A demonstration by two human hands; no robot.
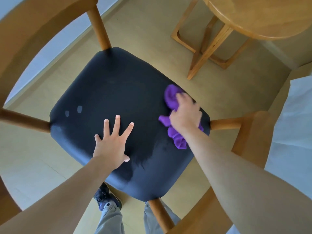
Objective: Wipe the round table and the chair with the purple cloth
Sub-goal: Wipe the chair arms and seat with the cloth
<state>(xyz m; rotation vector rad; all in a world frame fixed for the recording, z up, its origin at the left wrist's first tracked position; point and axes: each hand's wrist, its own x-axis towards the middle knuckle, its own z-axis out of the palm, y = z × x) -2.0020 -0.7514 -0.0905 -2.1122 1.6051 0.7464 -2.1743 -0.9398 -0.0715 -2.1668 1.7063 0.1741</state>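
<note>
A: Report the position of the right hand (184, 113).

B: It is on the right side of the chair's dark padded seat (118, 92), near the edge. Its fingers are curled round the purple cloth (170, 97), which is bunched up and lies on the seat. Cloth shows both beyond the knuckles and below the wrist.

A: And the left hand (112, 141)?

B: Flat on the seat, toward the near edge, fingers straight and spread. It holds nothing. The two hands are well apart.

A: State of the seat surface?

B: Two pale oval marks (79, 109) sit near the left edge. A darker patch with an irregular outline lies between the hands toward the near edge; whether it is damp, I cannot tell.

A: Location of the round table (263, 17)?

B: Upper right, light wood, only part of the top in view, with its wooden base (207, 48) on the beige floor (143, 31). It stands apart from the chair.

A: Anything below the seat?

B: A dark shoe (104, 196) and grey trouser legs (109, 217).
</note>
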